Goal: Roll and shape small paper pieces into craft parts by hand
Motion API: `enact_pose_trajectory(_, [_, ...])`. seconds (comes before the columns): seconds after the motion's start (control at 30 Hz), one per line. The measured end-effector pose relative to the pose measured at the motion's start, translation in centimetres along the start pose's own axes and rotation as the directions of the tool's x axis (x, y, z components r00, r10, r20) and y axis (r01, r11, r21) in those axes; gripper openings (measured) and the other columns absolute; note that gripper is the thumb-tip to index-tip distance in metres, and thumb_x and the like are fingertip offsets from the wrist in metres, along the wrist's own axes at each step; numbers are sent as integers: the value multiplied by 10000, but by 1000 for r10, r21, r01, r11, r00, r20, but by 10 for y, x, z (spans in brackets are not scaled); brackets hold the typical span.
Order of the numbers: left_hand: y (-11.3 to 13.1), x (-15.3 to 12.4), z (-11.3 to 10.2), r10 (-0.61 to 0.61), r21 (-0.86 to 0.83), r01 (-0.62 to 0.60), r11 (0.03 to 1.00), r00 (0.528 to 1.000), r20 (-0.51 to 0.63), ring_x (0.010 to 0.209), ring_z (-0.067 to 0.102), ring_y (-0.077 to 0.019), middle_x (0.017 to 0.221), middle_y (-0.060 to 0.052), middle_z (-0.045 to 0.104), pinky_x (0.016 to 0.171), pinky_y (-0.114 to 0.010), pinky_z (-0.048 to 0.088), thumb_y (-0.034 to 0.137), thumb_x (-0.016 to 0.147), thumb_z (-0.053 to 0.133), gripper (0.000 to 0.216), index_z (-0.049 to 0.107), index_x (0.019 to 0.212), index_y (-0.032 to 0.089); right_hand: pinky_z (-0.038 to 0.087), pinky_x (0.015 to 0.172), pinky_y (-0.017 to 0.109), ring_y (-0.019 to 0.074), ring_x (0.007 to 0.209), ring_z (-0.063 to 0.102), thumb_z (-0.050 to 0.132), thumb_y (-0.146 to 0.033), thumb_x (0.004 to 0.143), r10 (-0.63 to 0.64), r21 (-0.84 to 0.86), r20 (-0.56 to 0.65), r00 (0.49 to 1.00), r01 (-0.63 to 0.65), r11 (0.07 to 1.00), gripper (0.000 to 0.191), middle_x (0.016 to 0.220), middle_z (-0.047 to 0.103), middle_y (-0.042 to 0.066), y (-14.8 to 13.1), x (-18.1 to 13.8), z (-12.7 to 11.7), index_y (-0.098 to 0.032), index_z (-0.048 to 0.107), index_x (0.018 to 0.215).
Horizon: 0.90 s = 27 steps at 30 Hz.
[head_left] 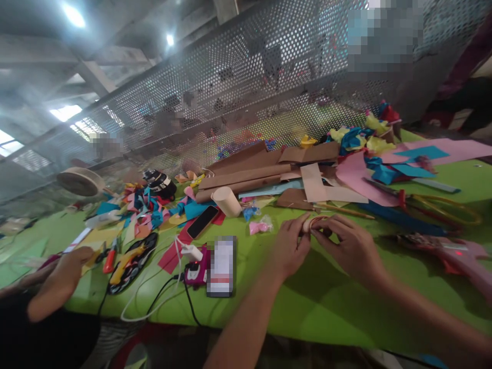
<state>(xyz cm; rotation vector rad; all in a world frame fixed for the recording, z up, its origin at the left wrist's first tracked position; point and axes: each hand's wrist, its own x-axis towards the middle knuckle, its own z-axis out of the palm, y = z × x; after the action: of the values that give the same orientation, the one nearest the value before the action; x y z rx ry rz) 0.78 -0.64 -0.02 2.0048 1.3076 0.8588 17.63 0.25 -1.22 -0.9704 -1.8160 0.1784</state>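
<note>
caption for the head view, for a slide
Left hand and right hand pinch a small paper coil over a green table strewn with paper scraps.

Two round ceiling lamps point(75, 15) glare white overhead, and pale daylight comes from windows point(65, 113) at the left. The flat lime-green tabletop point(307, 302) is evenly bright, with soft shadow under the left hand point(288, 248) and right hand point(351, 248), whose curled pale paper strip point(313, 223) is blurred. The edges smear and bend.

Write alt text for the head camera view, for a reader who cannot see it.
The left hand and right hand pinch a small curled paper piece above a green table littered with coloured paper scraps and brown card sheets. Another person's hand rests at far left.
</note>
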Motion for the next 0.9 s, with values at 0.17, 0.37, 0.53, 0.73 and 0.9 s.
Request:
enact_pose_trajectory(0.17, [-2, 0, 1, 4, 3, -4, 1000, 1000, -19, 1275, 574, -269, 1387, -71, 649, 1120, -427, 435, 306, 998, 403, 470, 533, 1449, 276, 554, 601, 310, 180, 642, 653, 589, -253, 970, 29, 22, 13, 1000, -29, 999, 161, 776, 709, 34, -2, 0, 0, -236, 718, 876])
enact_pose_trajectory(0.37, [-3, 0, 1, 9, 7, -8, 1000, 1000, -11, 1273, 572, -264, 1369, -79, 652, 1120, -440, 439, 280, 995, 377, 482, 526, 1453, 260, 541, 575, 302, 170, 605, 633, 611, -269, 961, 17, 15, 37, 999, -18, 1000, 144, 754, 719, 30, -3, 2, -4, -238, 734, 893])
enact_pose_trajectory(0.53, [-2, -1, 0, 1, 7, -1, 1000, 1000, -2, 1271, 572, -267, 1366, -87, 649, 1125, -442, 437, 296, 991, 392, 485, 522, 1457, 267, 550, 589, 303, 170, 608, 640, 625, -250, 953, 6, 18, 22, 1000, -6, 1000, 133, 757, 732, 26, -2, 3, -3, -238, 730, 873])
enact_pose_trajectory(0.73, [-1, -2, 0, 18, -7, -18, 1000, 1000, -8, 1272, 572, -276, 1364, -85, 651, 1126, -449, 435, 289, 986, 397, 490, 521, 1460, 273, 540, 573, 303, 172, 595, 637, 616, -247, 960, 1, 19, 11, 1000, -1, 1000, 146, 741, 718, 27, -3, 4, -4, -236, 728, 867])
enact_pose_trajectory(0.9, [-3, -1, 2, 14, 8, -14, 1000, 1000, -9, 1264, 573, -272, 1360, -79, 651, 1120, -451, 439, 278, 986, 395, 490, 511, 1462, 285, 547, 587, 312, 177, 625, 645, 615, -253, 955, 20, 28, 28, 999, -20, 999, 144, 767, 727, 31, -3, 3, -4, -239, 733, 874])
